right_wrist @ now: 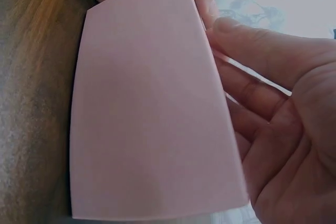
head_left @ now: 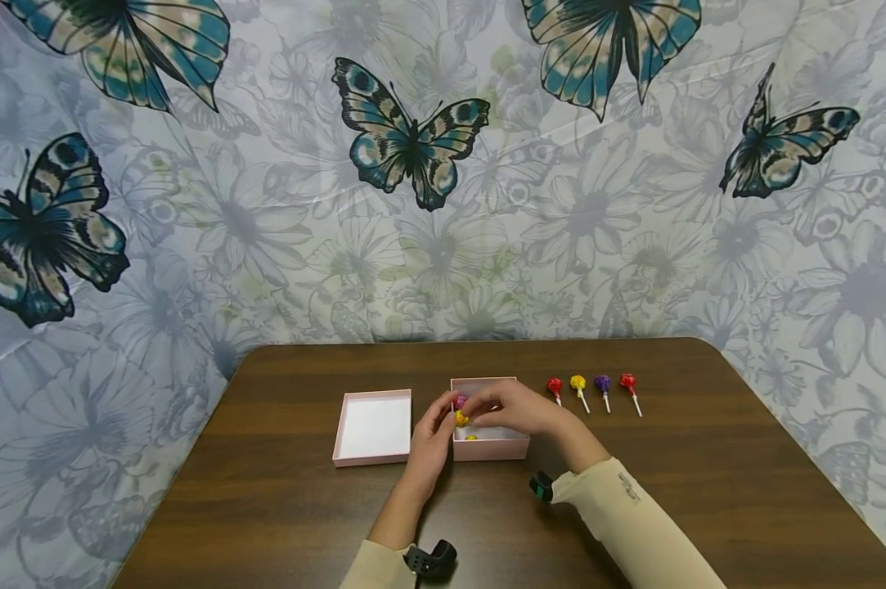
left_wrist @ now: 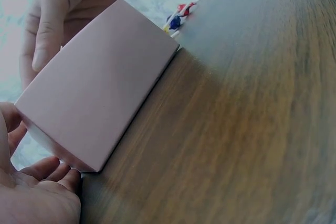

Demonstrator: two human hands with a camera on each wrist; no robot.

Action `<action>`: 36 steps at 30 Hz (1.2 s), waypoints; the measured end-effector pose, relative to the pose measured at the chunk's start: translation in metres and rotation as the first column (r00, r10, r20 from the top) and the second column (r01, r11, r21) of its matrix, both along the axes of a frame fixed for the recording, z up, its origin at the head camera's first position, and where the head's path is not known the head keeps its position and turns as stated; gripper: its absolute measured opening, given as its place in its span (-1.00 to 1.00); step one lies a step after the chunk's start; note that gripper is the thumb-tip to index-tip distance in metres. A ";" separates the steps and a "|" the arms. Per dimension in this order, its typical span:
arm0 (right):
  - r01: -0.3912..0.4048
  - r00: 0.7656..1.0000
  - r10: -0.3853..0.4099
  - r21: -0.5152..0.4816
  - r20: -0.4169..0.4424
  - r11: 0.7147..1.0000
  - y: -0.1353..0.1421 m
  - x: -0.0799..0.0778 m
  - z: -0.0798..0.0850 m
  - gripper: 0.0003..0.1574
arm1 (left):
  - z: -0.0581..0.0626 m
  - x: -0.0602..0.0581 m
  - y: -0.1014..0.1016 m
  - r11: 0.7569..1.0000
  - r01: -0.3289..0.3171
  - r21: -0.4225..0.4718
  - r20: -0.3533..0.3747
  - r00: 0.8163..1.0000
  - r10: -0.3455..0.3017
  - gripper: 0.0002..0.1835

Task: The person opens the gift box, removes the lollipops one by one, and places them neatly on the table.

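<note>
A pink open box (head_left: 491, 451) stands on the table, with a purple-pink lollipop (head_left: 460, 402) and yellow lollipops inside it. My left hand (head_left: 431, 438) holds the box's left side; in the left wrist view its curled fingers (left_wrist: 44, 169) lie against the outer wall. Over the box, my right hand (head_left: 512, 407) reaches in from the right, its fingertips at a yellow lollipop (head_left: 460, 419) that it appears to pinch. In the right wrist view the pink front wall (right_wrist: 152, 103) hides those fingertips. Another yellow lollipop (head_left: 472, 438) shows low inside the box.
A pink-edged lid (head_left: 374, 427), white inside, lies left of the box. To the right is a row of lollipops: red (head_left: 555, 385), yellow (head_left: 578, 383), purple (head_left: 602, 383) and red (head_left: 628, 381). A butterfly-patterned cloth (head_left: 443, 270) hangs behind the brown table (head_left: 288, 523).
</note>
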State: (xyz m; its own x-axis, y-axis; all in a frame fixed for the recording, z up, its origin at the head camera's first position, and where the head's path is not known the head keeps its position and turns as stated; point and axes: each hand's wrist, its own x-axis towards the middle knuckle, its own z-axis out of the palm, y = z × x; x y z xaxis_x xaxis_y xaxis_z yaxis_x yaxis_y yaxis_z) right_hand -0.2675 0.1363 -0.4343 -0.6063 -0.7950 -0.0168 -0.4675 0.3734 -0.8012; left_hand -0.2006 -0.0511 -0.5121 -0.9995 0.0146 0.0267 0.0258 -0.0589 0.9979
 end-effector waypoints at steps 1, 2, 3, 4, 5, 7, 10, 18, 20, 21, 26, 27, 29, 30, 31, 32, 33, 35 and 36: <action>-0.005 1.000 0.005 0.008 0.010 1.000 -0.001 0.000 0.001 -0.72 | 0.000 0.000 0.000 1.000 0.001 -0.001 0.001 1.000 -0.001 -0.58; -0.009 1.000 0.009 0.019 0.017 1.000 -0.001 0.000 0.001 -0.73 | -0.001 0.000 0.000 1.000 0.002 0.001 0.003 1.000 -0.002 -0.58; -0.014 1.000 0.014 0.028 0.024 0.999 -0.002 -0.001 0.001 -0.73 | -0.001 -0.001 0.000 1.000 0.003 0.002 0.004 1.000 -0.003 -0.58; -0.018 0.999 0.017 0.038 0.031 0.999 -0.003 -0.001 0.002 -0.73 | -0.001 -0.001 0.000 1.000 0.003 0.003 0.003 1.000 -0.003 -0.58; -0.025 0.999 0.023 0.047 0.033 0.999 -0.004 -0.001 0.002 -0.74 | -0.001 -0.001 0.000 1.000 0.003 0.006 0.004 1.000 -0.003 -0.58; -0.041 0.999 0.039 0.065 0.033 0.997 -0.006 -0.002 0.001 -0.74 | -0.001 0.000 0.000 1.000 -0.001 0.008 0.008 1.000 0.001 -0.58; -0.068 0.997 0.066 0.086 0.027 0.994 -0.010 -0.005 -0.001 -0.74 | 0.000 0.000 0.000 1.000 0.002 0.006 0.000 1.000 -0.002 -0.58; -0.119 0.993 0.113 0.182 0.041 0.976 -0.016 -0.010 -0.001 -0.75 | 0.001 0.000 0.000 1.000 0.007 0.016 0.014 1.000 -0.007 -0.58; -0.138 0.990 0.131 0.202 0.049 0.970 -0.017 -0.012 -0.002 -0.76 | 0.001 0.001 -0.001 1.000 0.011 0.019 0.009 1.000 -0.011 -0.58; -0.146 0.989 0.137 0.210 0.055 0.967 -0.018 -0.012 -0.002 -0.77 | 0.001 0.001 -0.001 1.000 0.013 0.018 0.007 1.000 -0.013 -0.58; -0.171 0.984 0.156 0.231 0.082 0.958 -0.022 -0.014 -0.005 -0.80 | 0.000 0.000 -0.002 1.000 0.020 0.022 -0.002 1.000 -0.020 -0.57; -0.173 0.984 0.157 0.233 0.087 0.957 -0.023 -0.015 -0.006 -0.80 | 0.000 0.000 -0.002 1.000 0.021 0.021 -0.005 1.000 -0.021 -0.57; -0.180 0.983 0.164 0.242 0.085 0.953 -0.023 -0.016 -0.007 -0.81 | -0.001 0.000 -0.002 0.999 0.023 0.029 -0.004 1.000 -0.023 -0.57; -0.185 0.982 0.169 0.248 0.085 0.951 -0.023 -0.016 -0.007 -0.81 | -0.001 0.000 -0.002 0.999 0.023 0.034 -0.005 1.000 -0.023 -0.57; -0.189 0.981 0.171 0.250 0.092 0.950 -0.024 -0.017 -0.008 -0.81 | -0.001 0.000 -0.002 0.999 0.023 0.035 -0.006 1.000 -0.023 -0.57; -0.189 0.980 0.168 0.252 0.102 0.949 -0.024 -0.017 -0.008 -0.81 | -0.002 0.000 -0.002 0.999 0.023 0.034 -0.008 1.000 -0.022 -0.57; -0.193 0.979 0.170 0.256 0.109 0.947 -0.024 -0.018 -0.009 -0.82 | -0.002 0.000 -0.002 0.999 0.021 0.039 -0.004 1.000 -0.021 -0.58; -0.199 0.978 0.172 0.264 0.120 0.944 -0.025 -0.019 -0.009 -0.82 | -0.002 0.000 -0.002 0.999 0.021 0.042 -0.002 1.000 -0.021 -0.58; -0.200 0.977 0.172 0.268 0.124 0.942 -0.025 -0.020 -0.010 -0.83 | -0.002 0.000 -0.002 0.999 0.022 0.044 -0.001 1.000 -0.022 -0.58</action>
State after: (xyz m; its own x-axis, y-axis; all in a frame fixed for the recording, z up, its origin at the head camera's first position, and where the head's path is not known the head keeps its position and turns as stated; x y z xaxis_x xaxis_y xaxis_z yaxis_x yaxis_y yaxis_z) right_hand -0.2870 0.1108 -0.4439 -0.4321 -0.8489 -0.3046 -0.4746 0.5012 -0.7235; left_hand -0.2007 -0.0529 -0.5142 -0.9990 0.0355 0.0279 0.0241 -0.1034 0.9944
